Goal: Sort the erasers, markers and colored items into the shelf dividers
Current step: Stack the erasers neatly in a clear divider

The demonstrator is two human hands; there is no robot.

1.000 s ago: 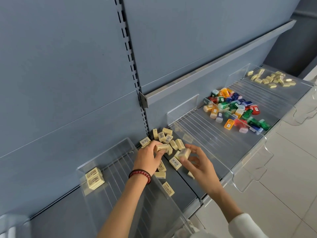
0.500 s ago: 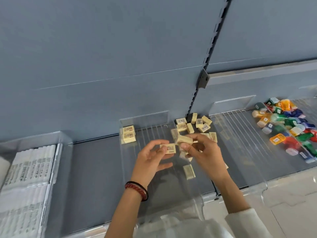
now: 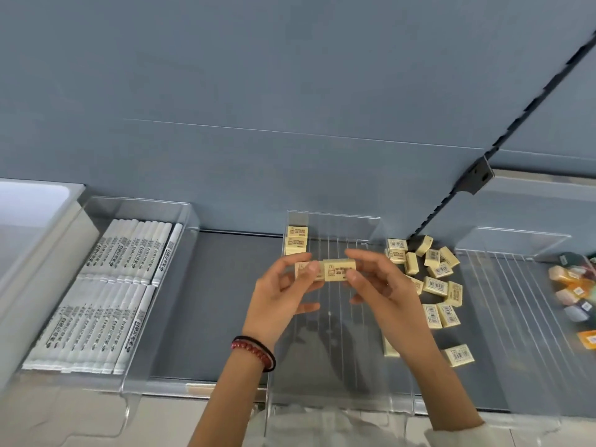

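- A grey-blue shelf (image 3: 225,301) runs along a blue back wall (image 3: 258,91); a dark slotted upright (image 3: 516,124) crosses the wall at the right; pale floor shows below the shelf's front edge.
- Clear dividers stand on the shelf; the left tray (image 3: 190,221) holds white markers (image 3: 129,285) lying in two tight rows; the middle tray (image 3: 332,217) holds stacked erasers (image 3: 296,243) in its back left corner.
- Loose erasers (image 3: 435,279) lie scattered on the shelf just right of the middle tray, some showing barcode labels; blurred colored items (image 3: 571,291) lie at the far right edge.
- The held eraser (image 3: 338,269) is a cream block with brown print and a small rabbit figure, lying level above the middle tray; a second eraser (image 3: 303,271) of the same cream touches its left end, partly hidden by fingers.
- The left hand (image 3: 277,301) is raised palm-in, a red bead bracelet (image 3: 254,351) and a black band on the wrist; its grip pinches the second eraser between thumb and fingers.
- The right hand (image 3: 383,285) faces it, a white sleeve (image 3: 451,433) at the forearm; its grip pinches the held eraser's right end, forefinger above, thumb below; the other fingers are loosely spread.
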